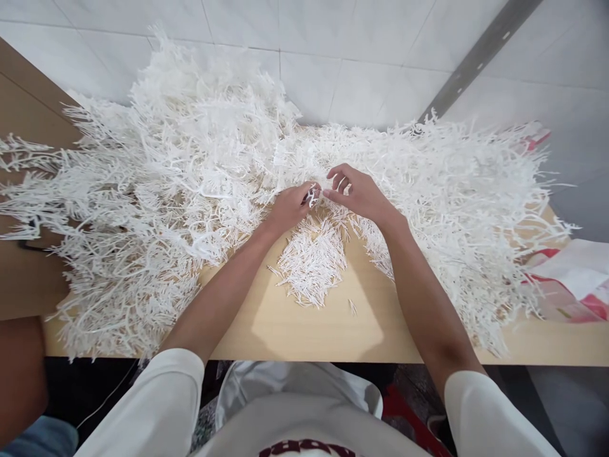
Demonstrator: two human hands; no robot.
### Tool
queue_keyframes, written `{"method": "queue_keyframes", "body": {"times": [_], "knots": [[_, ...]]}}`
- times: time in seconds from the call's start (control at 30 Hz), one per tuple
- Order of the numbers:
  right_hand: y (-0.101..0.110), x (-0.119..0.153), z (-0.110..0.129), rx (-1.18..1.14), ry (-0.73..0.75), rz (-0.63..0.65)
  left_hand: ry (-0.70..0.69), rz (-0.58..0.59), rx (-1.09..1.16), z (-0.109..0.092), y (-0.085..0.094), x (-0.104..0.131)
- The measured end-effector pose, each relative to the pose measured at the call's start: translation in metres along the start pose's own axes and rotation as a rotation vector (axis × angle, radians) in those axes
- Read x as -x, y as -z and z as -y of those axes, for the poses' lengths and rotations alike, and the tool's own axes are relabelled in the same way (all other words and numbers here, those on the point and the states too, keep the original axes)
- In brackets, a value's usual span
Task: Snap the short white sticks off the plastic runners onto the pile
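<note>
My left hand [292, 206] is closed around a small white branched piece [311, 195], which shows at its fingertips. Just to the right, my right hand [359, 192] has its fingers apart and curved, with nothing visible in them. Below both hands, a small heap of short white sticks [313, 263] lies on the wooden table [295, 336]. A large pile of white branched plastic pieces [190, 146] rises to the left, and another pile [461, 203] spreads to the right.
A tiled wall [352, 38] with a slanted metal strip [480, 54] stands behind the table. A red and white plastic bag [580, 273] lies at the right. Part of another person, a bare limb [21, 374], shows at the lower left.
</note>
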State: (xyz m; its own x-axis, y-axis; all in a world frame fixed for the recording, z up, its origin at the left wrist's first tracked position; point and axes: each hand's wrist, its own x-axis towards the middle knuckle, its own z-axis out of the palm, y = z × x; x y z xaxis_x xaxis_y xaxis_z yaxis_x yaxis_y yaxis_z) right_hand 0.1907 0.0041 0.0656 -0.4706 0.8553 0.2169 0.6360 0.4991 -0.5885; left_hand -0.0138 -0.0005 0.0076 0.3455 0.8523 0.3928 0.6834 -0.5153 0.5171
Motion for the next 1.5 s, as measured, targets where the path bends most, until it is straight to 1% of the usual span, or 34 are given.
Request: {"method": "queue_keyframes", "body": {"times": [0.1,0.17,0.33,0.4,0.5,0.57,0.63,0.7,0.83,0.9,0.97,1.07,1.2,1.27,1.33,1.47,1.5], "knots": [[-0.004,-0.002,0.002,0.073,0.082,0.032,-0.018,0.027,-0.047,0.002,-0.002,0.000],[-0.006,-0.001,0.004,0.148,0.106,0.045,-0.030,0.044,-0.107,0.002,-0.003,0.000],[-0.011,0.000,0.012,0.339,0.042,0.062,-0.072,0.063,-0.245,-0.001,-0.004,0.002],[-0.013,0.000,0.013,0.385,0.005,0.088,-0.118,0.054,-0.271,-0.001,-0.005,0.003],[-0.013,-0.001,0.014,0.381,-0.037,0.127,-0.232,0.045,-0.296,0.001,-0.007,0.003],[-0.012,-0.001,0.014,0.326,-0.071,0.135,-0.295,0.034,-0.315,0.002,-0.009,0.003],[-0.011,-0.001,0.012,0.240,-0.095,0.115,-0.326,0.025,-0.315,0.002,-0.010,0.003],[-0.015,-0.001,0.009,0.120,-0.098,0.053,-0.315,0.023,-0.294,0.001,-0.009,0.003],[-0.032,-0.003,0.002,-0.181,-0.129,-0.166,-0.236,0.045,-0.249,-0.002,-0.006,0.003],[-0.040,-0.004,-0.001,-0.291,-0.157,-0.247,-0.213,0.059,-0.223,-0.003,-0.005,0.003],[-0.047,-0.005,-0.004,-0.372,-0.175,-0.285,-0.193,0.064,-0.198,-0.004,-0.004,0.003],[-0.053,-0.006,-0.007,-0.471,-0.187,-0.305,-0.164,0.069,-0.181,-0.004,-0.003,0.003],[-0.059,-0.006,-0.004,-0.539,-0.213,-0.324,-0.150,0.086,-0.186,-0.006,-0.003,0.002],[-0.059,-0.007,-0.003,-0.563,-0.225,-0.327,-0.150,0.088,-0.179,-0.005,-0.002,0.003],[-0.055,-0.010,-0.006,-0.636,-0.249,-0.378,-0.155,0.083,-0.163,-0.003,-0.003,0.003],[-0.040,-0.015,-0.024,-0.926,-0.345,-0.667,-0.132,-0.007,-0.104,0.002,-0.004,0.004],[-0.037,-0.015,-0.028,-0.918,-0.364,-0.657,-0.121,-0.028,-0.090,0.003,-0.005,0.004]]}}
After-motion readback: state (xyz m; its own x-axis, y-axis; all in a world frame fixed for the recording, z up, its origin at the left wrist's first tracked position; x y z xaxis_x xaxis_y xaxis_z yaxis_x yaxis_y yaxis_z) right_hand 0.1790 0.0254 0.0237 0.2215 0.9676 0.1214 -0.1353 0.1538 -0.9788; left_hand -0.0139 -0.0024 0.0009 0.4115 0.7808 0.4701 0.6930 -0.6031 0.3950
